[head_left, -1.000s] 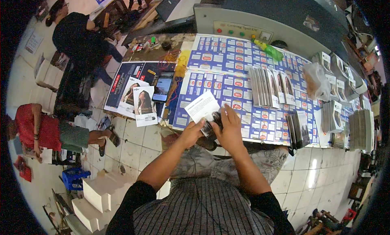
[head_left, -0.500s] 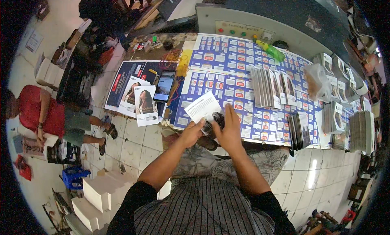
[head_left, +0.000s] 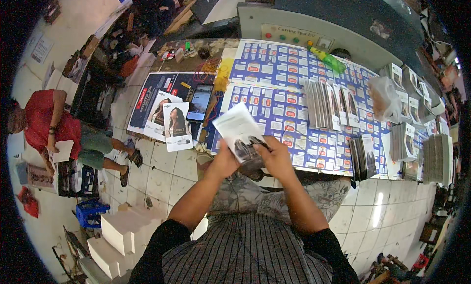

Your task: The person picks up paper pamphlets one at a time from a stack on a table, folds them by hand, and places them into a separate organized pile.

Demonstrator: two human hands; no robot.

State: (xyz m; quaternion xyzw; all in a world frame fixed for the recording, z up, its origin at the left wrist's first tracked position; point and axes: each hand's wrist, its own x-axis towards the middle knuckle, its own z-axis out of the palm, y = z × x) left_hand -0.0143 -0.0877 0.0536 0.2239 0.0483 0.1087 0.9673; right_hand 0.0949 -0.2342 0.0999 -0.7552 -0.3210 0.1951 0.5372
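Observation:
Over the table's near edge I hold a white printed leaflet [head_left: 238,125] with a dark picture on its lower part. My left hand [head_left: 226,161] is closed on its lower left edge. On the right side, my right hand [head_left: 276,157] grips it with the thumb lying across the picture. Whether it is one sheet or several, I cannot tell. Two similar leaflets with a woman's picture [head_left: 177,126] lie overlapping to the left, beside a phone [head_left: 200,103]. To the right, a fanned row of leaflets [head_left: 321,105] rests on the blue printed sheets [head_left: 283,96].
Another leaflet stack [head_left: 362,157] sits at the near right edge, with taller bundles [head_left: 436,159] beyond it. A plastic bag [head_left: 384,98] and green bottle [head_left: 327,60] lie farther back. At left, a person in red [head_left: 41,116] holds paper near white stacked blocks [head_left: 117,232].
The leaflet has turned more upright and shifted slightly left. My right hand's fingers have come down from stretched to curled around its edge. The person at left now holds paper.

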